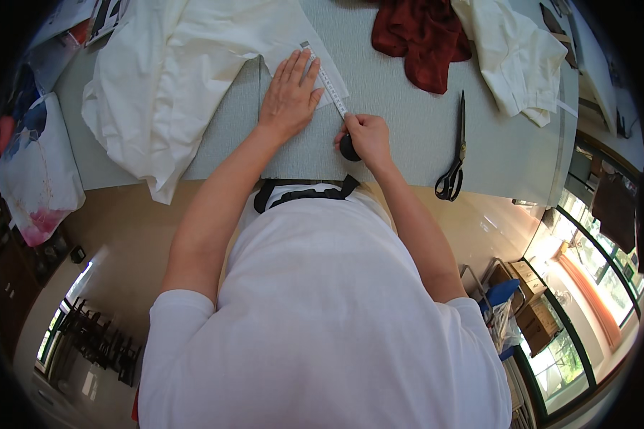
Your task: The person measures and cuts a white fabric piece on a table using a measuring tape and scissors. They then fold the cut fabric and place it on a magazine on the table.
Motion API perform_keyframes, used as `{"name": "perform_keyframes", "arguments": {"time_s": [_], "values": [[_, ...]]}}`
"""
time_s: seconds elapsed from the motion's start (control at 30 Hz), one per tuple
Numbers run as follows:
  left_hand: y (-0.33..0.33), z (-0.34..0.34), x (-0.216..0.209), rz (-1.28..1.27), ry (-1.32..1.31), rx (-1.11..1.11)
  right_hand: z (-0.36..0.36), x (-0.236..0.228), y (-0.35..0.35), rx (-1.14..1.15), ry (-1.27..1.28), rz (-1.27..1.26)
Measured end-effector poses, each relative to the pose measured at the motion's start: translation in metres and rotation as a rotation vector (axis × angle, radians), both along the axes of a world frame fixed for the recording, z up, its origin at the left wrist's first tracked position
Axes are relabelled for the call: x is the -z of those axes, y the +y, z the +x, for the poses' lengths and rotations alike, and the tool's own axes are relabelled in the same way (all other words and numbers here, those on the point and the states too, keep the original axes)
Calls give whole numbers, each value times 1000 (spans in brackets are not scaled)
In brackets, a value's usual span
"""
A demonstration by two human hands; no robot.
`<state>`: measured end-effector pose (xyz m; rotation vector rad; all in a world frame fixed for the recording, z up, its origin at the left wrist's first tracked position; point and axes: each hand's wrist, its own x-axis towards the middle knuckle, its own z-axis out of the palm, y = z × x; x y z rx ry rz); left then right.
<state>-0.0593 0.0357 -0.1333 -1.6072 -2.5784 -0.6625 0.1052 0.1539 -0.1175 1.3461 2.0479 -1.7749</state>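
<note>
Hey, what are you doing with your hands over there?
A person is stretching a white tape over white cloth. The right hand holds the round black tape case; the left hand lies flat, fingertips near the tape's far end. Black scissors lie on the table to the right, with dark red cloth beyond.

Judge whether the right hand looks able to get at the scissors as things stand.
Probably yes: the scissors lie to its right, with only tabletop showing between. However, the right hand holds the tape measure, so it would likely need to let go first.
</note>
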Motion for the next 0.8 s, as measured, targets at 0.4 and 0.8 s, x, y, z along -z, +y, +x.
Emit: {"name": "perform_keyframes", "arguments": {"time_s": [0.4,0.8], "values": [[-2,1,1,-13,12,-5,9,-2,-3,-16,53,19],[0,1,-1,-5,19,6,13,-8,-4,7,-46,31]]}}
